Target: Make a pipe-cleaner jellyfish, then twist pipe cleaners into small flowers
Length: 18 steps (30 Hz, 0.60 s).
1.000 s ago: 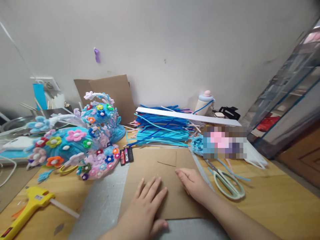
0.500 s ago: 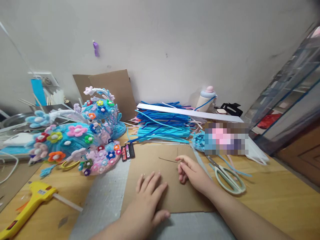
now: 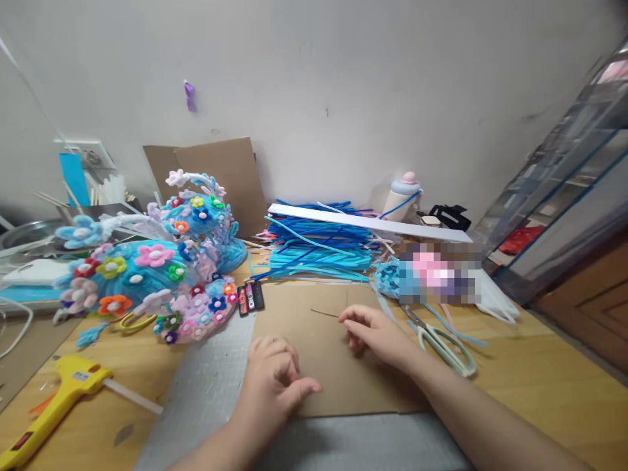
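My left hand (image 3: 272,383) rests on a brown cardboard sheet (image 3: 321,386), fingers curled into a loose fist, thumb out along the sheet's near edge. My right hand (image 3: 375,333) lies further back on the same sheet. Its fingertips are drawn together at the end of a thin dark cut line (image 3: 324,313) in the cardboard; whether they pinch anything is unclear. The sheet lies on a grey cutting mat (image 3: 206,392). Pale green scissors (image 3: 441,343) lie just right of my right hand.
A blue pipe-cleaner headdress with coloured flowers (image 3: 137,275) stands left. A yellow glue gun (image 3: 53,399) lies near left. Blue pipe cleaners (image 3: 318,252) under a white strip (image 3: 367,222) fill the back. A bottle (image 3: 405,190) and a clear shelf unit (image 3: 564,190) stand right.
My left hand has curled from flat, spread fingers into a loose fist. My right hand slid back along the cardboard to the cut line and drew its fingers together.
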Motion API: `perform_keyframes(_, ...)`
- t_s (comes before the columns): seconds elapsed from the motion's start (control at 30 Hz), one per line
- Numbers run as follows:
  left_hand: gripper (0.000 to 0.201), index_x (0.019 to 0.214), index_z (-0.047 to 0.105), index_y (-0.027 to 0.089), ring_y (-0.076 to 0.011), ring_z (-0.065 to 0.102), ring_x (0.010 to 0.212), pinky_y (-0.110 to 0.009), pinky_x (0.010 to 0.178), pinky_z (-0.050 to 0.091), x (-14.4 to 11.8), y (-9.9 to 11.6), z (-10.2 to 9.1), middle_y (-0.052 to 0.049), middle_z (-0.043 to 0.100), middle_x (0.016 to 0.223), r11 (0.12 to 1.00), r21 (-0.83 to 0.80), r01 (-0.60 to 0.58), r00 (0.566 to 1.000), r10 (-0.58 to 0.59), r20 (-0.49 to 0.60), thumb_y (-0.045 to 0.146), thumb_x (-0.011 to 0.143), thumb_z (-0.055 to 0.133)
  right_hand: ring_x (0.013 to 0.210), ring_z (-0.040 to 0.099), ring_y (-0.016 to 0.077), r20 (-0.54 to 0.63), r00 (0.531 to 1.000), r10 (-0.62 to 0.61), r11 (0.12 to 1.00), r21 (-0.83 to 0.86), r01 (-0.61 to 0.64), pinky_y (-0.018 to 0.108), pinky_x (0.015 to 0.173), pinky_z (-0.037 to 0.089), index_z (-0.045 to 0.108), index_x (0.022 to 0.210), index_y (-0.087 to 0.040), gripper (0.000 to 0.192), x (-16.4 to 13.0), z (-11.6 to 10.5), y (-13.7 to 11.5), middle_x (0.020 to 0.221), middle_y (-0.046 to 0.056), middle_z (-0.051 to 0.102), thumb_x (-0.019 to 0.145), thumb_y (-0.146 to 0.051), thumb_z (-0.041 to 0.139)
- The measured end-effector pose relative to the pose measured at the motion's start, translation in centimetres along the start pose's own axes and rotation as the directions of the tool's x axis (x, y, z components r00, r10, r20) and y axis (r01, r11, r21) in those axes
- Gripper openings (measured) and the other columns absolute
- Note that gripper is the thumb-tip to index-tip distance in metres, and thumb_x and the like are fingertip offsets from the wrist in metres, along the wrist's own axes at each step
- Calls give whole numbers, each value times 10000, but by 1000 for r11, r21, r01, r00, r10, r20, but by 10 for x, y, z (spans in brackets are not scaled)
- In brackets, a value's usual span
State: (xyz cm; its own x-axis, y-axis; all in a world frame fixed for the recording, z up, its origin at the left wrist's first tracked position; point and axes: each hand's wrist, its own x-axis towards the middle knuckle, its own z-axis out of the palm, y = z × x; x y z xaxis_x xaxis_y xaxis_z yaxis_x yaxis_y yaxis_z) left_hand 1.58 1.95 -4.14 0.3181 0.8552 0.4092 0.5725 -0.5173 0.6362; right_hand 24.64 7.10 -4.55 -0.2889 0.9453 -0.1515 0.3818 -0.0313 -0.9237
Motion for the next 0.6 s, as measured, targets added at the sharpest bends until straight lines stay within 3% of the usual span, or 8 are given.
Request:
perform_keyframes(0.13, 613, 472, 360, 169, -146, 464, 602, -324, 657, 307, -3, 1, -3, 17, 460, 506, 996, -37, -80, 996, 82, 42, 652, 850, 341, 607, 575, 148, -46, 989, -142, 943, -308, 121, 271, 576, 440, 593, 823, -185, 182, 23, -15, -26, 683, -1, 590, 823, -316, 467)
perform_keyframes(0.27, 645, 485, 319, 192, -166, 427, 584, -348, 650, 312, -7, 1, -8, -10, 434, 504, 982, -167, -92, 988, 110, 106, 563, 908, 4, 887, 560, 217, -158, 940, -304, 818, -549, 172, 337, 787, 408, 626, 836, -187, 133, 69, -26, -39, 902, 64, 623, 825, -247, 508)
perform_keyframes(0.4, 649, 521, 379, 202, -182, 434, 622, -360, 667, 311, -8, -2, -9, -24, 470, 549, 978, -188, -90, 986, 114, 120, 574, 898, 5, 1044, 498, 243, -206, 895, -396, 713, -683, 158, 359, 894, 354, 637, 996, -207, 204, 115, -22, -36, 1117, 90, 586, 821, -172, 537)
perform_keyframes(0.6, 602, 543, 401, 194, -174, 439, 611, -344, 643, 296, -7, -10, -7, -18, 467, 552, 980, -191, -52, 995, 66, 68, 548, 918, 90, 964, 521, 268, -256, 852, -457, 631, -768, 108, 397, 841, 363, 657, 925, -206, 132, 148, -4, -26, 996, 93, 613, 815, -234, 591)
